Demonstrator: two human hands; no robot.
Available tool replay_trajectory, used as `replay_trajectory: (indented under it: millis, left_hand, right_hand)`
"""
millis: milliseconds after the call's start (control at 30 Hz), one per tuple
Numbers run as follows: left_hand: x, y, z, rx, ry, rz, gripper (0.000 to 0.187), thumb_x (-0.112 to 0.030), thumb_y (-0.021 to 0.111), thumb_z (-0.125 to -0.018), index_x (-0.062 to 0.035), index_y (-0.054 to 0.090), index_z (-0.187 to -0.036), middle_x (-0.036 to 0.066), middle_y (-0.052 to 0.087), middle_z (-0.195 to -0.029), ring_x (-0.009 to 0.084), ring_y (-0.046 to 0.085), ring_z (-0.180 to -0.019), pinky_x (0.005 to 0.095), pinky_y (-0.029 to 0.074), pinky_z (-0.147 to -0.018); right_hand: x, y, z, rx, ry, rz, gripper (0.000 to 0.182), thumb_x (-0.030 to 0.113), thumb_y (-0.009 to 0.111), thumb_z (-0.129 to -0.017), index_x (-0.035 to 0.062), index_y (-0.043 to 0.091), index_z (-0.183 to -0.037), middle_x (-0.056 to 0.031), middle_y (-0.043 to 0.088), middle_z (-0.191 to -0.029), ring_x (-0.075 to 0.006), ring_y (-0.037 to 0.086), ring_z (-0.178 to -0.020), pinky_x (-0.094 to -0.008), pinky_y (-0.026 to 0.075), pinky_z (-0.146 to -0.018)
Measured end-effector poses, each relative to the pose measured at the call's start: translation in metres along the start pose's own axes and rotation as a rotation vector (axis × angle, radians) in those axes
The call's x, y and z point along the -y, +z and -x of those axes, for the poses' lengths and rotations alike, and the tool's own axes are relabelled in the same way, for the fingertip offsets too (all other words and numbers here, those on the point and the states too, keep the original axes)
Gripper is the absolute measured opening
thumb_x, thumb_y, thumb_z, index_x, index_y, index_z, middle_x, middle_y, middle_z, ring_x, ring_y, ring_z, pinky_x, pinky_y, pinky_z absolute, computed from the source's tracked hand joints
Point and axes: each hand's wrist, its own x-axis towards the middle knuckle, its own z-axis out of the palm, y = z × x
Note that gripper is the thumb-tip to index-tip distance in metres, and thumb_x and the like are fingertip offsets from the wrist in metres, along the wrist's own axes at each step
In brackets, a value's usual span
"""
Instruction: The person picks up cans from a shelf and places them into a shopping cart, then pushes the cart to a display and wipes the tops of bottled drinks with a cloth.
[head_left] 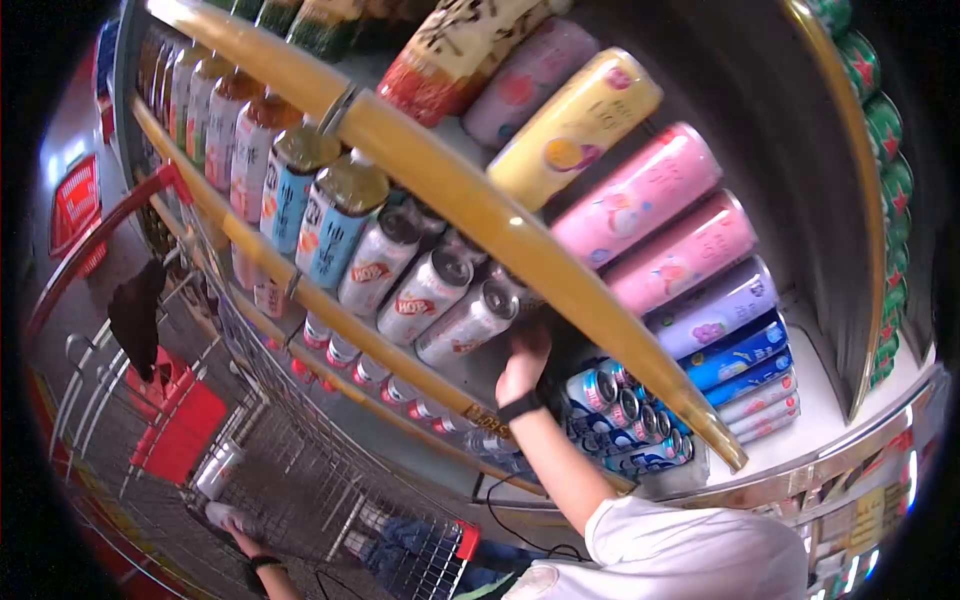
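Observation:
My right hand (524, 365) reaches into the middle shelf, just beside the nearest of several silver drink cans (468, 322). Its fingers run into shadow, so whether they touch or hold anything is hidden. Low on the left, my left hand (234, 524) is inside the shopping cart (290, 440), closed around a pale silver can. Another silver can (218, 470) lies in the cart right beyond that hand. A black band circles each wrist.
Blue cans (625, 420) stand right of my right hand. A yellow shelf rail (470, 220) crosses above it, under pink cans (650, 190). Bottled drinks (330, 210) line the shelf leftward. The cart has a red handle (110, 225); a red basket (75, 205) sits beyond.

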Motion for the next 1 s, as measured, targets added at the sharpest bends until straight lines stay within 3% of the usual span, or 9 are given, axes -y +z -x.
replay_trajectory:
  millis: [100,167,233,333,433,533,600,700,1000]
  left_hand:
    - [-0.035,0.035,0.108,0.178,-0.189,0.034,0.055,-0.040,0.067,-0.069,-0.0051,0.049,-0.107,0.007,0.046,-0.102,0.0268,0.048,-0.096,0.0369,0.042,-0.078]
    - [-0.055,0.095,0.209,0.299,0.212,-0.278,0.082,-0.050,0.065,-0.061,-0.0086,0.038,-0.127,0.011,0.040,-0.127,0.0311,0.036,-0.116,0.0408,0.033,-0.091]
    - [-0.095,0.144,0.304,0.431,-0.110,-0.184,0.049,-0.039,0.056,-0.082,-0.0061,0.046,-0.117,0.006,0.051,-0.108,0.0143,0.048,-0.098,0.0343,0.039,-0.087]
    - [-0.076,0.131,0.304,0.488,-0.449,-0.427,0.045,-0.043,0.056,-0.081,-0.0072,0.053,-0.108,0.004,0.056,-0.092,0.0141,0.051,-0.085,0.0308,0.042,-0.072]
    - [-0.082,0.169,0.341,0.578,-0.268,-0.934,0.050,-0.040,0.058,-0.080,-0.0026,0.051,-0.111,0.009,0.057,-0.097,0.0180,0.054,-0.087,0.0321,0.043,-0.073]
    - [-0.078,0.204,0.373,0.601,0.489,-1.522,0.049,-0.034,0.060,-0.081,0.0007,0.048,-0.114,0.014,0.059,-0.095,0.0236,0.058,-0.085,0.0356,0.045,-0.071]
    - [-0.031,0.194,0.329,0.479,0.689,-1.393,0.091,-0.032,0.076,-0.044,-0.0037,0.040,-0.123,0.016,0.044,-0.118,0.0349,0.044,-0.105,0.0414,0.036,-0.087]
    - [-0.025,0.212,0.352,0.504,0.835,-1.233,0.096,-0.018,0.076,-0.033,0.0002,0.040,-0.120,0.018,0.046,-0.106,0.0369,0.048,-0.094,0.0415,0.039,-0.082]
    - [-0.053,0.235,0.420,0.659,1.003,-1.064,0.074,-0.008,0.076,-0.036,-0.0009,0.045,-0.103,0.013,0.042,-0.100,0.0320,0.048,-0.093,0.0368,0.041,-0.079]
  right_hand:
    - [0.058,-0.011,0.058,0.214,0.106,0.044,0.035,0.000,0.055,-0.076,0.0034,0.047,-0.109,-0.0020,0.050,-0.100,-0.0120,0.047,-0.093,-0.0262,0.038,-0.084]
    - [0.077,-0.026,0.086,0.443,0.197,0.134,0.021,0.002,0.052,-0.080,0.0050,0.050,-0.101,-0.0003,0.053,-0.092,-0.0098,0.050,-0.085,-0.0229,0.040,-0.079]
    - [0.080,-0.042,0.110,0.684,0.316,0.213,0.013,0.003,0.049,-0.084,0.0040,0.051,-0.097,-0.0019,0.055,-0.086,-0.0112,0.055,-0.079,-0.0243,0.044,-0.074]
    - [0.054,-0.052,0.137,1.182,0.571,0.394,0.019,0.013,0.057,-0.082,0.0039,0.055,-0.098,-0.0022,0.057,-0.088,-0.0096,0.054,-0.076,-0.0227,0.045,-0.070]
    - [0.019,-0.058,0.181,1.435,0.516,0.543,0.039,0.021,0.062,-0.075,0.0013,0.051,-0.107,-0.0080,0.053,-0.103,-0.0160,0.051,-0.090,-0.0295,0.043,-0.079]
    - [0.016,-0.057,0.210,1.595,0.195,0.722,0.056,0.015,0.062,-0.067,0.0020,0.044,-0.118,-0.0181,0.045,-0.112,-0.0306,0.044,-0.109,-0.0360,0.037,-0.092]
    - [-0.010,-0.061,0.222,1.612,0.122,0.725,0.061,0.016,0.065,-0.063,0.0030,0.044,-0.119,-0.0175,0.044,-0.115,-0.0324,0.041,-0.112,-0.0366,0.034,-0.095]
    - [-0.020,-0.071,0.215,1.835,-0.002,0.684,0.071,0.016,0.069,-0.058,0.0042,0.041,-0.122,-0.0166,0.043,-0.119,-0.0323,0.040,-0.115,-0.0362,0.034,-0.095]
    - [-0.012,-0.108,0.224,1.624,-0.002,0.509,0.089,0.023,0.077,-0.050,-0.0003,0.034,-0.125,-0.0195,0.043,-0.121,-0.0358,0.045,-0.110,-0.0385,0.039,-0.090]
